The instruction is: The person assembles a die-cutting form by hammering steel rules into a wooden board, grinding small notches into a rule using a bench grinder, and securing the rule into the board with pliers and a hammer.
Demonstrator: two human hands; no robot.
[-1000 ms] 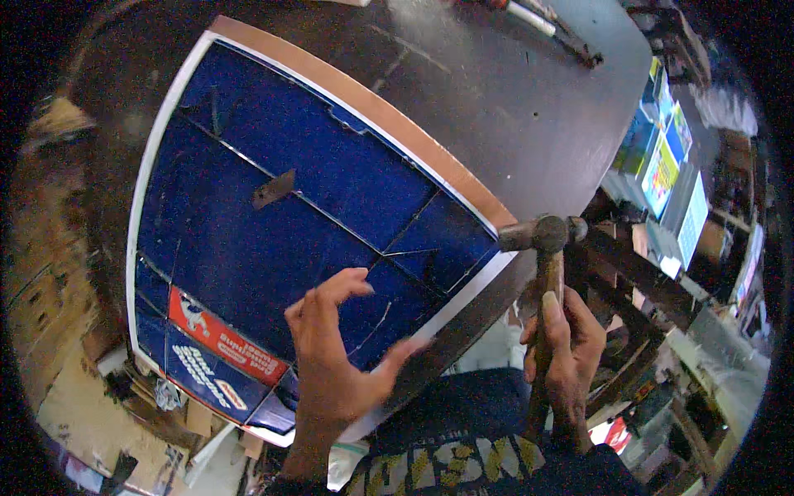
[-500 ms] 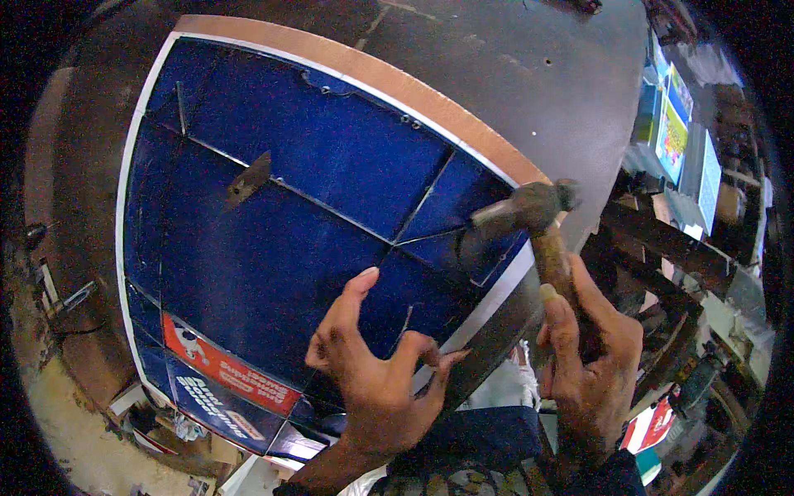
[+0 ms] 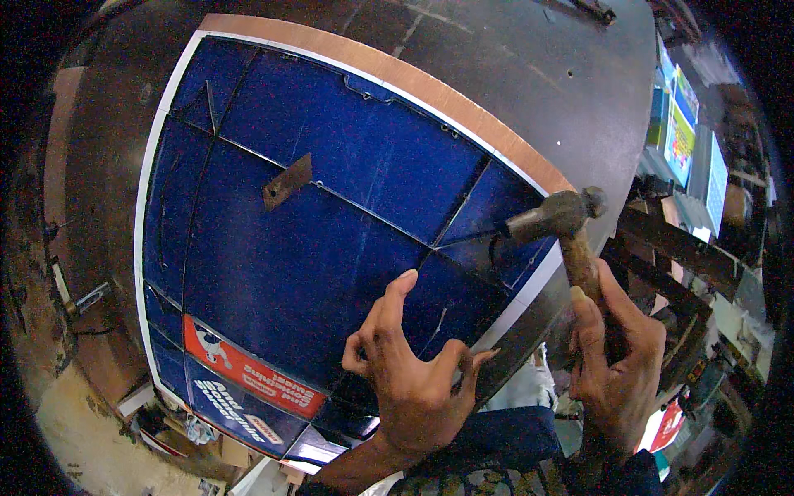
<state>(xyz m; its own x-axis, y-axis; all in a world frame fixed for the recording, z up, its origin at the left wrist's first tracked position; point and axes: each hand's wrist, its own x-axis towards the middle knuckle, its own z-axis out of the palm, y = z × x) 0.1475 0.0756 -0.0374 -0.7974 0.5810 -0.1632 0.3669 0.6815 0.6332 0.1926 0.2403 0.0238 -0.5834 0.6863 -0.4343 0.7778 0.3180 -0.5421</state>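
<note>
A large blue board [image 3: 331,215] with a white border and a brown strip along its far edge lies on a dark worktable [image 3: 513,74]. My left hand [image 3: 413,372] rests on the board's near right part, fingers spread, fingertips pressing the blue surface. My right hand [image 3: 616,364] grips the wooden handle of a hammer [image 3: 562,219], whose metal head hangs just over the board's right corner. A small brown metal piece [image 3: 287,182] lies on the board's middle left. A red and white printed strip [image 3: 248,376] runs along the near edge.
Colourful printed panels [image 3: 682,136] stand to the right of the table. Dark wooden slats [image 3: 678,248] lie below the table's right edge. A sandy floor with scraps and clutter [image 3: 107,413] shows at the lower left.
The view has drawn closer to the board. My left hand has slid further onto the blue surface with fingers spread. The hammer head has dropped lower toward the board's right corner.
</note>
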